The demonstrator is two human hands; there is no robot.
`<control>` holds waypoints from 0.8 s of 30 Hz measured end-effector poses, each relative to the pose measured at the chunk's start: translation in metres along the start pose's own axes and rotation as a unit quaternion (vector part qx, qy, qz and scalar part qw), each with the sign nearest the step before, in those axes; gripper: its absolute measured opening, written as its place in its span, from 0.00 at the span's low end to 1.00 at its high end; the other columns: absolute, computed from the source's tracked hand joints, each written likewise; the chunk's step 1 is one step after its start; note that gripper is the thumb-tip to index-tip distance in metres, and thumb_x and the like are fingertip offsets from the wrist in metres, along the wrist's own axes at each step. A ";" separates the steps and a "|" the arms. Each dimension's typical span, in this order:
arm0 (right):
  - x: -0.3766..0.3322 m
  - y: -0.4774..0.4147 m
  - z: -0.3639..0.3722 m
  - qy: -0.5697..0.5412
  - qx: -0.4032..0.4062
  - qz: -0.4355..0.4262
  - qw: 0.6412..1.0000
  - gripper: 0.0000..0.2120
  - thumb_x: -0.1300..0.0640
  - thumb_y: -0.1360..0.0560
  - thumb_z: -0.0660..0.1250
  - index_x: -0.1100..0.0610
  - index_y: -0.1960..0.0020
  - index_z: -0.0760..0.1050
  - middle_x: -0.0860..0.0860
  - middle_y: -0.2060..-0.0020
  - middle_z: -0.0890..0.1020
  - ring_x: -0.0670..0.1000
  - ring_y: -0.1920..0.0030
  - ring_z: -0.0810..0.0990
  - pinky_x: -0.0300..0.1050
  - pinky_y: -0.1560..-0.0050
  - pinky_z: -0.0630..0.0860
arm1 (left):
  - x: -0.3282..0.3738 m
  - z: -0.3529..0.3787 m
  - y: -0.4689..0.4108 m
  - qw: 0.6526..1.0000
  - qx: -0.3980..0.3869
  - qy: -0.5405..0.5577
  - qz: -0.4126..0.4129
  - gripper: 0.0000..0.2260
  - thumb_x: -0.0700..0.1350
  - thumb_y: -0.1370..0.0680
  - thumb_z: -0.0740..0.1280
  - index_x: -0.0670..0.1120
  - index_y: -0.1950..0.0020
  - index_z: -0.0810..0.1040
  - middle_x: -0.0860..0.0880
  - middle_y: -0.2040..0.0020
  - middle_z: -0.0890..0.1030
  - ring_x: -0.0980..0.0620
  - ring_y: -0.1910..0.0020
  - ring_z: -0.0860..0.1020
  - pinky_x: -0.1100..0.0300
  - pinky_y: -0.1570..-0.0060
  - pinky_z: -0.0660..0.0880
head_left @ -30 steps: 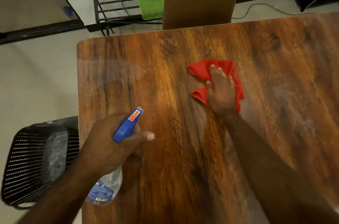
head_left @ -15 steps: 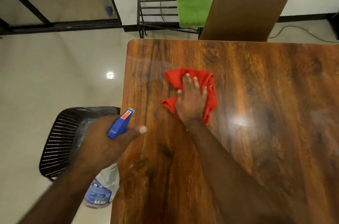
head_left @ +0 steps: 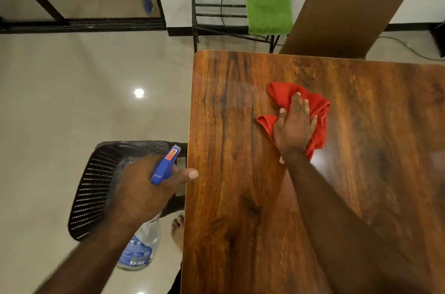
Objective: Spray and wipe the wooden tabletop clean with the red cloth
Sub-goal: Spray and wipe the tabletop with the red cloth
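Tabletop (head_left: 240,173) lies under my right hand (head_left: 295,125), pressed flat on the crumpled red cloth (head_left: 317,106). My left hand (head_left: 144,187) grips the spray bottle (head_left: 139,249) beside the table's edge.

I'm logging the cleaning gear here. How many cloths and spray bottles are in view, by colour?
Red cloth: 1
Green cloth: 1
Blue-headed spray bottle: 1
Total: 3
A bottle-like blue shape in the glass panel looks like a reflection; not counted.

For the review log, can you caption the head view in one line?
Right hand presses the red cloth flat on the wooden tabletop while the left hand holds a spray bottle beside the table's edge.
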State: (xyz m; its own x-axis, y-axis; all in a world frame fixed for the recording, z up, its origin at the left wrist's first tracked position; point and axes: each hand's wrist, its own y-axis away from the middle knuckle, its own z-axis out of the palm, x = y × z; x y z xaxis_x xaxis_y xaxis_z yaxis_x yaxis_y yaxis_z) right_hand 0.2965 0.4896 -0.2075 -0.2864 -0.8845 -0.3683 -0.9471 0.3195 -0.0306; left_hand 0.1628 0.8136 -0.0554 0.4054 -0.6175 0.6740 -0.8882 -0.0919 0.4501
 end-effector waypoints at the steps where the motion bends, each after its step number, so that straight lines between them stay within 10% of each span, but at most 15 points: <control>1: -0.011 -0.001 0.004 0.002 -0.002 -0.001 1.000 0.29 0.47 0.13 0.54 0.55 0.16 0.56 0.52 0.18 0.63 0.54 0.17 0.57 0.67 0.19 0.50 | -0.002 -0.003 -0.003 1.000 -0.002 0.004 0.002 0.24 0.71 0.35 0.66 0.49 0.65 0.76 0.48 0.70 0.80 0.49 0.68 0.80 0.56 0.61 0.78; 13: -0.174 0.020 0.062 0.013 -0.116 -0.283 0.952 0.28 0.45 0.14 0.53 0.51 0.15 0.56 0.47 0.17 0.63 0.51 0.16 0.56 0.64 0.18 0.51 | -0.017 -0.030 -0.042 0.999 -0.012 0.031 0.024 0.23 0.68 0.36 0.68 0.47 0.62 0.77 0.47 0.67 0.80 0.48 0.66 0.79 0.58 0.60 0.75; 20: -0.146 -0.102 0.054 0.015 -0.015 -0.065 0.998 0.27 0.47 0.15 0.55 0.54 0.17 0.60 0.53 0.20 0.68 0.54 0.18 0.60 0.65 0.19 0.54 | -0.032 -0.044 -0.060 0.997 -0.007 0.052 0.048 0.20 0.65 0.33 0.70 0.48 0.62 0.76 0.48 0.67 0.80 0.49 0.65 0.79 0.60 0.60 0.76; 24: -0.186 -0.108 0.070 0.018 -0.020 -0.099 0.995 0.25 0.47 0.17 0.56 0.54 0.23 0.67 0.54 0.27 0.75 0.56 0.22 0.68 0.65 0.20 0.56 | -0.040 -0.057 -0.061 0.997 0.006 0.054 0.055 0.23 0.68 0.36 0.68 0.48 0.63 0.76 0.49 0.68 0.79 0.51 0.67 0.78 0.62 0.62 0.75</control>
State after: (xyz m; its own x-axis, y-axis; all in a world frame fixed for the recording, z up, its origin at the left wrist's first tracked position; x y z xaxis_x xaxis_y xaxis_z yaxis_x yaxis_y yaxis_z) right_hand 0.4622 0.6430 -0.2009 -0.0985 -0.9406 -0.3250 -0.9903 0.1248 -0.0611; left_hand 0.2132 0.8884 -0.0762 0.3258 -0.5375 0.7778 -0.9308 -0.0383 0.3634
